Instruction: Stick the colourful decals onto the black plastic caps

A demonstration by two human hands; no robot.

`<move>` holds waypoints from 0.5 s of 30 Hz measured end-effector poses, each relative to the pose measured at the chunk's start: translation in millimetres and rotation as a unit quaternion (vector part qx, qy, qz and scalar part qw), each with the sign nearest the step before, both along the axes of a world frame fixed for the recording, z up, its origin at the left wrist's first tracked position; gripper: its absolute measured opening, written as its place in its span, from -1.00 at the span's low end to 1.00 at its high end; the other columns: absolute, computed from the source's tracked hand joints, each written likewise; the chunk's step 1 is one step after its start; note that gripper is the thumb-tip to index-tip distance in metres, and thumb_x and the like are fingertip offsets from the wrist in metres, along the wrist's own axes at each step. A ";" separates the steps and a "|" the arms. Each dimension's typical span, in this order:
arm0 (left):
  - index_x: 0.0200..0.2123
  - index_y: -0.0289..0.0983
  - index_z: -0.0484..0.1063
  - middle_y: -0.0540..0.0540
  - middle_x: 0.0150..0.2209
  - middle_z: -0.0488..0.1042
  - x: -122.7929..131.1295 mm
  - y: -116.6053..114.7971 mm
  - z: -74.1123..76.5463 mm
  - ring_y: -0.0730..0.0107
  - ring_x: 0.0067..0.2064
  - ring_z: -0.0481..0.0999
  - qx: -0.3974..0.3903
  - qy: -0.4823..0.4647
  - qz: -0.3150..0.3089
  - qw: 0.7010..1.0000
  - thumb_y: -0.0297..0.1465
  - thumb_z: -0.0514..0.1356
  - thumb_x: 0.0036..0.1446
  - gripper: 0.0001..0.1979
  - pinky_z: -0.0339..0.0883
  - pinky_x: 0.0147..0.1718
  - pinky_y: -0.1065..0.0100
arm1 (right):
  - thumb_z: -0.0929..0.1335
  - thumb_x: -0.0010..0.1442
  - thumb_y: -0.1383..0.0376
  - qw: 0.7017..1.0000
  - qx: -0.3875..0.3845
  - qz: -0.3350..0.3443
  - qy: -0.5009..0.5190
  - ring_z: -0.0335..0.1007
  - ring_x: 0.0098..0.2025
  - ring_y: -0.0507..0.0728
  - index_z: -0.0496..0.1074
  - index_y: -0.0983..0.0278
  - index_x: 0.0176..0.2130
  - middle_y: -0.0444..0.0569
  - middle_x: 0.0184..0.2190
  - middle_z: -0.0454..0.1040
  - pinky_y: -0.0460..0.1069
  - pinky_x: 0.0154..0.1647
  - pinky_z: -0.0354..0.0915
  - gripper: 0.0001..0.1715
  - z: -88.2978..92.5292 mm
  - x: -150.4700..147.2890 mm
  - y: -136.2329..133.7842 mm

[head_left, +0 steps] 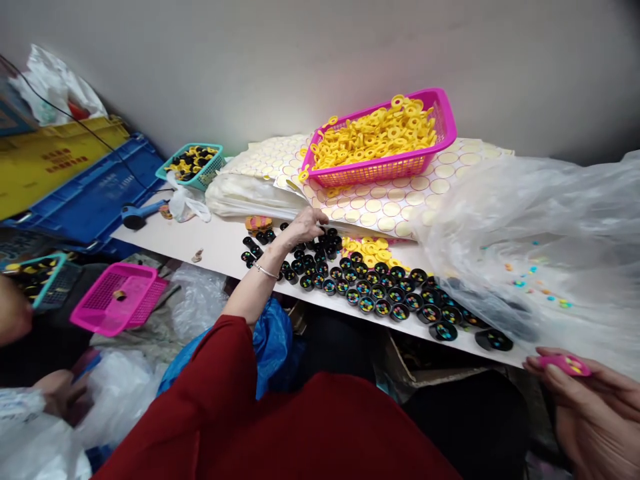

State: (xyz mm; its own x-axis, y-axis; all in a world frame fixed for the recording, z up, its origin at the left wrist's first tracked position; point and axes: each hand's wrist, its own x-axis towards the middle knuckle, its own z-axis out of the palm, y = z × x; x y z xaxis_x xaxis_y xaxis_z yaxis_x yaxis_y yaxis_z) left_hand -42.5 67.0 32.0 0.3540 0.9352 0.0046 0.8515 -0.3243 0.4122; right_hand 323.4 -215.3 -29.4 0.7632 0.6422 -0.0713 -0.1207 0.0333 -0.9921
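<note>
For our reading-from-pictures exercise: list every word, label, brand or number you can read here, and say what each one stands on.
No text here can be read.
Yellow crate: red printed marks, too small and blurred to read.
Nothing else in view bears readable print.

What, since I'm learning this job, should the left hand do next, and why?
Probably close the left hand on one black cup and lift it: it rests on the cups, while the right hand holds a pink piece apart from them.
</note>
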 end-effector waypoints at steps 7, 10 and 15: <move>-0.23 -0.31 0.64 -0.06 -0.27 0.59 -18.5 -22.5 -15.8 0.22 -0.18 0.52 -0.028 0.015 0.090 0.995 -0.55 0.15 -0.25 -0.55 0.40 -0.12 0.30 | 0.68 -0.43 0.19 1.000 -0.024 0.010 0.018 0.51 -0.37 0.07 0.60 0.16 -0.46 -0.06 -0.35 0.57 -0.05 -0.15 0.57 -0.56 1.7 -30.0 -7.1; -0.24 -0.31 0.64 -0.09 -0.19 0.59 -37.8 -24.5 -20.5 0.22 -0.13 0.51 0.007 0.019 0.126 0.992 -0.59 0.13 -0.25 -0.55 0.39 -0.07 0.29 | 0.68 -0.46 0.19 1.000 -0.024 0.007 0.013 0.50 -0.39 0.08 0.59 0.19 -0.47 -0.04 -0.36 0.56 -0.02 -0.18 0.59 -0.54 0.7 -30.0 -10.1; -0.24 -0.28 0.64 -0.12 -0.19 0.59 -57.8 -22.9 -26.0 0.15 -0.06 0.50 0.009 0.035 0.103 0.994 -0.55 0.22 -0.19 -0.63 0.36 0.01 0.21 | 0.65 -0.55 0.14 0.999 -0.046 0.006 0.015 0.40 -0.47 0.13 0.56 0.12 -0.54 -0.02 -0.40 0.51 0.15 -0.41 0.60 -0.54 4.9 -36.6 -6.2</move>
